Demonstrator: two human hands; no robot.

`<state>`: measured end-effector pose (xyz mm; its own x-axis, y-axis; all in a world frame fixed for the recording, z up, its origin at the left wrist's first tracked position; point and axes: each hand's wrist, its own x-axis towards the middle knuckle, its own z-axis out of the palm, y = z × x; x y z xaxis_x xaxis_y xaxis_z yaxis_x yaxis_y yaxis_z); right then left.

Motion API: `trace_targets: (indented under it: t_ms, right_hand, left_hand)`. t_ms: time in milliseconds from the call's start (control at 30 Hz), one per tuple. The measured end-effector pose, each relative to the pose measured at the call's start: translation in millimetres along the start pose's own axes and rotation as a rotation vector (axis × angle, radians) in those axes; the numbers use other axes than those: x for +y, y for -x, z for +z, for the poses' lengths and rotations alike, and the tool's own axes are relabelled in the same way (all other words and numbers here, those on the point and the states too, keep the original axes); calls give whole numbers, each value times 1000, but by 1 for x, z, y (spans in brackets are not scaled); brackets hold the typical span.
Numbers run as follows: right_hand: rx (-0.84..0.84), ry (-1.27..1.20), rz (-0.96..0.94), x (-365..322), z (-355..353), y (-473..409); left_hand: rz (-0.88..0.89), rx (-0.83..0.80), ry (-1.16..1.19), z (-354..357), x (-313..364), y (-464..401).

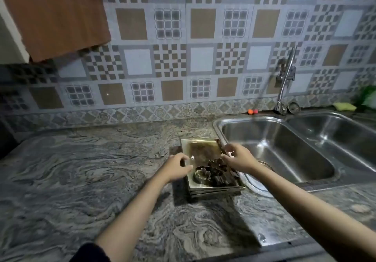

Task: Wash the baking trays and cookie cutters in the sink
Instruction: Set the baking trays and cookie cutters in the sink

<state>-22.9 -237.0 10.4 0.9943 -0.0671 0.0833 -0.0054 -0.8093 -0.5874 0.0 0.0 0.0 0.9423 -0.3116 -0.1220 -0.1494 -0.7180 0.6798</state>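
A stack of rectangular metal baking trays [200, 149] lies on the stone counter just left of the sink. The top tray is stained brown and holds several flower-shaped metal cookie cutters [203, 175] near its front end. My left hand [178, 169] is at the stack's left edge with fingers curled toward the rim. My right hand [238, 160] is at the right edge, fingers bent over the rim. Motion blur hides whether either hand grips the tray. The steel double sink [284, 150] lies to the right.
A tall tap [285, 82] rises behind the sink's left basin. A yellow sponge [344, 106] and a green item lie at the back right. Two small orange balls [253, 111] sit by the wall. A wooden cabinet [55, 15] hangs at upper left.
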Motion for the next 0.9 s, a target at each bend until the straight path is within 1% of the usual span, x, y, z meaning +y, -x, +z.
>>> trace_targets:
  t_ms: [67, 167, 267, 467, 733, 800, 900]
  right_hand:
    - [-2, -29, 57, 11, 2, 7]
    - [-58, -105, 139, 32, 12, 20]
    - [-101, -175, 201, 39, 21, 28]
    - [-110, -190, 213, 42, 32, 26]
    - [-125, -370, 265, 52, 38, 18]
    - [-104, -443, 270, 53, 39, 19]
    - [-26, -530, 278, 63, 39, 14]
  left_hand:
    - [-29, -14, 32, 7, -4, 3]
    - [-53, -43, 132, 22, -12, 7]
    - [-68, -45, 208, 27, -13, 8]
    - [-165, -67, 363, 32, -9, 12]
    - [-263, 48, 592, 37, 1, 18]
    - [-270, 70, 670, 34, 10, 24]
    - [-264, 71, 723, 32, 27, 33]
